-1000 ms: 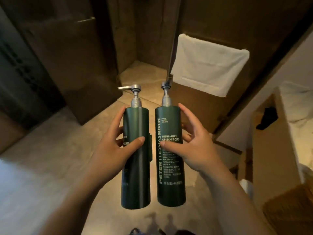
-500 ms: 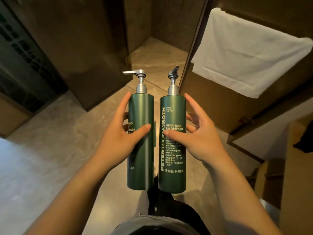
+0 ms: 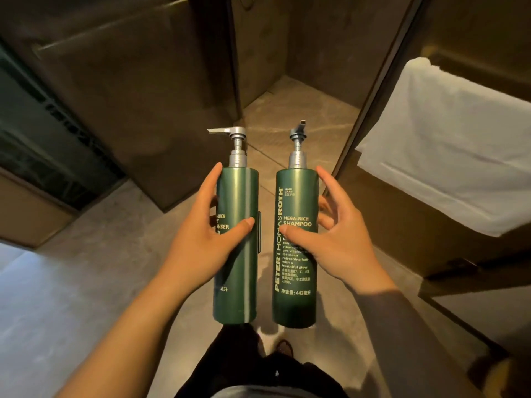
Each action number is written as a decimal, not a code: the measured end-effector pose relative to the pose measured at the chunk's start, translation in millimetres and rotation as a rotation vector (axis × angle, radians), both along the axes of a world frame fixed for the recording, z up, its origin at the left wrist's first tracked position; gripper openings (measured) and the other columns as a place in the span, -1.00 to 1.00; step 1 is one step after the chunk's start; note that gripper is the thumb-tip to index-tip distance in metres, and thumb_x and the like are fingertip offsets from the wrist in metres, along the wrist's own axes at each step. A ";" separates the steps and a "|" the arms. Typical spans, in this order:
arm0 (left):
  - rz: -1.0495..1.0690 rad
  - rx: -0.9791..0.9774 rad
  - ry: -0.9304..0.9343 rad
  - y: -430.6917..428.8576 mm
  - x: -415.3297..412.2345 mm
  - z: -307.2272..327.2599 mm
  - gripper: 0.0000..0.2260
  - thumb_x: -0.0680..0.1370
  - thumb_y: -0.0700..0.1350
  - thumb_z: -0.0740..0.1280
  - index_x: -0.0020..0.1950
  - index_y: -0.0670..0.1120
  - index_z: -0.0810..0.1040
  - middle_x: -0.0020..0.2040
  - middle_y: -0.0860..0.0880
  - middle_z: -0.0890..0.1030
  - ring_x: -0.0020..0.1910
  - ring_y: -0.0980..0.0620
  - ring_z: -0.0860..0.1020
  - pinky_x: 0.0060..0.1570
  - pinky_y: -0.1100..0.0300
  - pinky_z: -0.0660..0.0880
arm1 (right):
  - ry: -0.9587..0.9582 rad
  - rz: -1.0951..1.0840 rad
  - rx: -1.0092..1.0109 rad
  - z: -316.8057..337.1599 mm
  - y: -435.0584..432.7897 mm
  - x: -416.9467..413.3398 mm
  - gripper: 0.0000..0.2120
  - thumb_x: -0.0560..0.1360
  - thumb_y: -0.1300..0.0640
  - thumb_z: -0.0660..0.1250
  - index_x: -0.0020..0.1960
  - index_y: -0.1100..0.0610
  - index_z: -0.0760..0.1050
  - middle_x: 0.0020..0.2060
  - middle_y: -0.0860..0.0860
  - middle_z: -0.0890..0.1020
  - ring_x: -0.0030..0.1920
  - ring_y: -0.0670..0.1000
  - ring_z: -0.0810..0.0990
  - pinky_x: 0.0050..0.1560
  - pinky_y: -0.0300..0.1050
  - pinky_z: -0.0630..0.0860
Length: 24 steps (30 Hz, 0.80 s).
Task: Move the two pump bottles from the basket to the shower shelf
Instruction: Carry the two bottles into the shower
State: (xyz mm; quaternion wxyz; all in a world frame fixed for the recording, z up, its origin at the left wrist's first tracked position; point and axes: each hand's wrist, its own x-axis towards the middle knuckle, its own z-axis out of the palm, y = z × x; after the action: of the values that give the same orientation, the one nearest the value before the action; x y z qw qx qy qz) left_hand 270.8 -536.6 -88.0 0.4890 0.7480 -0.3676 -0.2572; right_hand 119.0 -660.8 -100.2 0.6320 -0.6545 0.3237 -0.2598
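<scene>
Two tall dark-green pump bottles with silver pumps are held upright in front of me, side by side with a small gap. My left hand (image 3: 205, 242) grips the left bottle (image 3: 240, 280), a cleanser whose label is partly hidden by my fingers. My right hand (image 3: 334, 239) grips the right bottle (image 3: 296, 196), labelled Mega-Rich Shampoo. The left pump spout points left; the right one points away from me. No basket or shower shelf is in view.
Ahead is the shower stall floor (image 3: 290, 110) between a dark glass panel (image 3: 138, 90) on the left and a door frame (image 3: 373, 90) on the right. A white towel (image 3: 454, 147) hangs at the right. Stone floor (image 3: 94, 268) lies below; my legs (image 3: 258, 369) show at the bottom.
I have walked closer to the shower opening; the towel has slid to the right of the view. The two bottles have drawn slightly apart, still held upright.
</scene>
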 end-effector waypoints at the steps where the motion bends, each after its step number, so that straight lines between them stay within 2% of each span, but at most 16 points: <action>1: 0.009 -0.002 0.010 -8.3 10.5 -2.4 -0.25 0.43 -0.13 0.41 0.48 0.18 0.06 0.12 0.39 0.30 -0.07 0.65 0.34 -0.27 0.64 0.33 | 0.005 0.011 0.004 -1.3 -9.3 10.7 -0.08 0.19 0.20 0.57 0.40 -0.22 0.21 0.16 -0.17 0.43 0.08 -0.36 0.46 -0.14 -0.46 0.43; 3: 0.014 -0.007 0.027 -27.9 31.0 -7.4 -0.25 0.44 -0.13 0.42 0.47 0.19 0.07 0.13 0.40 0.31 -0.06 0.64 0.34 -0.27 0.64 0.32 | 0.015 0.027 0.004 -2.5 -28.9 33.1 -0.07 0.20 0.22 0.57 0.41 -0.20 0.20 0.12 -0.23 0.41 0.08 -0.32 0.46 -0.15 -0.46 0.43; 6: 0.004 -0.014 0.052 -64.5 64.9 -15.7 -0.26 0.43 -0.13 0.42 0.47 0.19 0.08 0.11 0.39 0.33 -0.07 0.64 0.36 -0.27 0.65 0.32 | 0.026 0.042 -0.008 -3.6 -61.2 67.1 -0.09 0.21 0.23 0.57 0.40 -0.20 0.20 0.06 -0.28 0.38 -0.03 -0.41 0.48 -0.23 -0.51 0.41; 9: -0.014 0.001 0.037 -106.1 107.8 -16.5 -0.25 0.42 -0.08 0.43 0.44 0.27 0.06 0.14 0.30 0.38 -0.07 0.61 0.38 -0.23 0.63 0.34 | 0.043 -0.001 0.008 -0.6 -97.3 101.7 -0.11 0.20 0.22 0.57 0.35 -0.29 0.22 0.03 -0.31 0.38 -0.07 -0.48 0.46 -0.27 -0.49 0.42; 12: -0.010 0.027 0.056 -147.7 152.5 -11.9 -0.24 0.38 0.00 0.44 0.37 0.42 0.04 0.19 0.28 0.38 -0.06 0.58 0.38 -0.15 0.49 0.34 | 0.086 -0.031 -0.062 6.3 -128.6 139.9 -0.10 0.21 0.19 0.57 0.37 -0.27 0.20 0.02 -0.36 0.37 -0.07 -0.55 0.40 -0.28 -0.54 0.38; 14: -0.036 0.016 0.064 -177.4 177.8 -10.5 -0.24 0.37 0.00 0.44 0.35 0.45 0.04 0.19 0.29 0.39 0.01 0.48 0.42 -0.06 0.35 0.37 | 0.143 -0.060 -0.164 9.8 -148.1 164.6 -0.08 0.20 0.14 0.56 0.41 -0.24 0.16 0.00 -0.40 0.35 -0.08 -0.60 0.34 -0.27 -0.59 0.34; 16: -0.077 -0.014 0.063 -206.7 197.9 -10.9 -0.24 0.37 -0.01 0.44 0.35 0.44 0.06 0.17 0.33 0.41 0.07 0.37 0.46 -0.01 0.28 0.41 | 0.182 -0.093 -0.190 12.9 -170.6 183.9 -0.06 0.20 0.10 0.55 0.40 -0.29 0.13 -0.04 -0.46 0.38 -0.07 -0.58 0.36 -0.26 -0.58 0.34; 18: -0.115 -0.043 0.065 -234.0 213.0 -13.1 -0.23 0.37 -0.04 0.45 0.37 0.42 0.06 0.12 0.43 0.38 0.05 0.42 0.47 -0.05 0.35 0.42 | 0.213 -0.140 -0.177 15.5 -195.2 195.1 -0.07 0.20 0.05 0.54 0.36 -0.40 0.09 -0.08 -0.50 0.42 -0.04 -0.50 0.42 -0.25 -0.53 0.38; 19: -0.131 -0.050 0.086 -246.0 218.9 -14.6 -0.22 0.37 -0.05 0.45 0.37 0.42 0.07 0.11 0.45 0.37 0.04 0.45 0.47 -0.08 0.41 0.43 | 0.236 -0.156 -0.182 16.3 -206.7 198.4 -0.07 0.20 0.03 0.54 0.34 -0.44 0.08 -0.06 -0.48 0.43 0.02 -0.43 0.43 -0.18 -0.48 0.40; 21: -0.151 -0.050 0.117 -270.5 227.7 -18.3 -0.23 0.37 -0.04 0.45 0.36 0.44 0.06 0.09 0.44 0.37 0.03 0.45 0.47 -0.19 0.52 0.43 | 0.273 -0.176 -0.191 17.0 -231.1 204.7 -0.07 0.20 0.00 0.55 0.33 -0.46 0.07 0.06 -0.37 0.42 0.14 -0.25 0.44 0.04 -0.27 0.43; 22: -0.155 -0.049 0.125 -280.2 229.8 -18.6 -0.23 0.37 -0.02 0.45 0.35 0.45 0.06 0.09 0.44 0.36 0.04 0.44 0.46 -0.23 0.56 0.41 | 0.279 -0.180 -0.189 17.7 -241.2 207.6 -0.07 0.19 0.00 0.55 0.33 -0.46 0.07 0.11 -0.32 0.42 0.17 -0.20 0.44 0.08 -0.18 0.44; 24: -0.159 -0.058 0.138 -306.3 234.1 -19.3 -0.24 0.36 0.00 0.44 0.36 0.43 0.06 0.08 0.45 0.32 0.03 0.47 0.41 -0.27 0.59 0.39 | 0.267 -0.190 -0.185 15.1 -267.5 213.5 -0.07 0.19 0.01 0.56 0.34 -0.42 0.10 0.10 -0.30 0.43 0.14 -0.23 0.46 0.05 -0.21 0.45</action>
State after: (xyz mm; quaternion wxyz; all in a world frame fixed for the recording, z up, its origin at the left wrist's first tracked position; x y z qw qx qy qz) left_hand 505.0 -842.9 -107.3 0.5124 0.6826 -0.3986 -0.3354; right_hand 332.5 -928.3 -85.1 0.4932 -0.7048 0.4399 -0.2581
